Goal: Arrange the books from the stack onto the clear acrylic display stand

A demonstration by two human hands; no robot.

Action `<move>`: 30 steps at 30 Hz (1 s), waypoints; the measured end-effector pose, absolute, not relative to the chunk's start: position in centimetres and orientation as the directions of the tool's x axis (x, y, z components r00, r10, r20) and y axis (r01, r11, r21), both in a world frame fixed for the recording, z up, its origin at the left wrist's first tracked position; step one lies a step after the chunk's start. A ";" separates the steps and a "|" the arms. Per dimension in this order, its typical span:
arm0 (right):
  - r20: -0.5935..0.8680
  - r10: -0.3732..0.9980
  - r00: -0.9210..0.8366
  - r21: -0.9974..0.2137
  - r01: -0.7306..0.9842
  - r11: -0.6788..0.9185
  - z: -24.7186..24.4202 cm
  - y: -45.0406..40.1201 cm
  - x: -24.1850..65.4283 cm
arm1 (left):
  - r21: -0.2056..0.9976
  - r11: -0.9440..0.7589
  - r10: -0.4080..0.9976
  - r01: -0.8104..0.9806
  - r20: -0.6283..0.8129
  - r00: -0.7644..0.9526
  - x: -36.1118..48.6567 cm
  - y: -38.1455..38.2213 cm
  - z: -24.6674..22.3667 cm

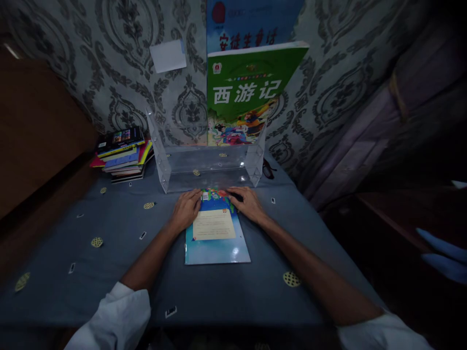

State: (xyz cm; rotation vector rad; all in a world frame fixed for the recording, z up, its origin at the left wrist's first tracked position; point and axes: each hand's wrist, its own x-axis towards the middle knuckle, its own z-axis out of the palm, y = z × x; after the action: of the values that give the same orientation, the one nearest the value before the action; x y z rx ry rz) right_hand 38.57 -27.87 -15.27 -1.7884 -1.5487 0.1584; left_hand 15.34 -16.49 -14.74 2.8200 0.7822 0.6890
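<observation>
A blue book with a cream text panel lies flat on the table, its far end close to a clear acrylic book stand. My left hand rests over its upper left edge, fingers stretched out flat. On the opposite upper edge lies my right hand, fingers extended and thumb apart. Both hands touch the book without visibly gripping it. Upright in the stand is a green book with white Chinese characters. A taller blue book stands behind it, mostly hidden.
A stack of several books sits at the back left of the table, which has a patterned grey-blue cloth. Dark glasses lie right of the stand. Patterned wallpaper carries a white card. A tied curtain hangs at right.
</observation>
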 end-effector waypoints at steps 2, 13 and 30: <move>0.376 0.891 0.255 -0.621 0.783 0.038 -15.4 -27.8 38.8 | 0.237 -0.857 0.514 0.457 0.384 0.767 15.4 -16.5 -14.7; 0.311 0.900 0.306 -0.811 0.579 0.083 -16.0 -27.0 39.9 | 0.172 -0.881 0.473 0.441 0.291 0.832 16.1 -16.6 -13.3; 0.329 0.885 0.330 -0.830 0.549 0.104 -16.3 -26.5 39.9 | 0.226 -0.944 0.287 0.240 0.206 0.935 22.7 -17.8 -11.2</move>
State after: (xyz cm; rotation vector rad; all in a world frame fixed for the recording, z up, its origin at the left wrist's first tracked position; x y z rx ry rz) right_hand 39.90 -26.52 -16.26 -1.5694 -1.3407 0.4109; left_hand 22.73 -17.80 -11.24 2.8951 0.3986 0.3512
